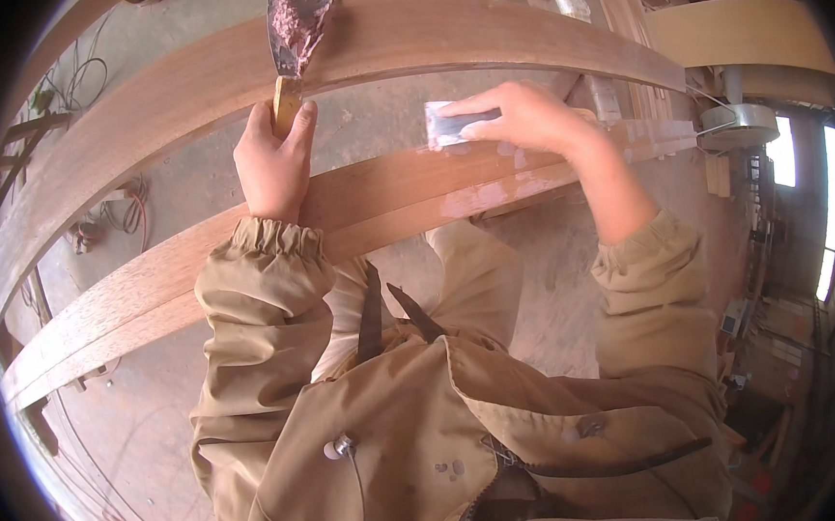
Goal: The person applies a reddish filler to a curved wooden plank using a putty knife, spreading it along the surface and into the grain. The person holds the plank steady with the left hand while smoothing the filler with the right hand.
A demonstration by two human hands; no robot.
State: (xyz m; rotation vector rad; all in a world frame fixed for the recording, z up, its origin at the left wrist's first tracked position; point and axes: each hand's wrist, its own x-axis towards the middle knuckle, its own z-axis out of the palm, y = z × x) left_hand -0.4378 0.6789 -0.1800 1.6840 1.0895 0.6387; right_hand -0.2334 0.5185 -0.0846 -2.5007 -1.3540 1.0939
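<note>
My left hand (273, 164) is closed round the wooden handle of a putty knife (287, 95), held upright with its blade away from me. A lump of pinkish filler (300, 23) covers much of that blade. My right hand (530, 117) grips a flat scraper (466, 124) with a pale, filler-smeared edge, at the far edge of the nearer wooden beam (365, 201). Whether its edge touches the wood I cannot tell. Pale pink filler patches (490, 194) lie along this beam's right half, below and beyond my right hand.
Behind the nearer beam runs a second curved wooden beam (172, 79). Cables (133, 208) lie on the floor at the left. A round metal tin (737, 127) stands near the beams' right end. More curved boards (750, 34) are at the far right.
</note>
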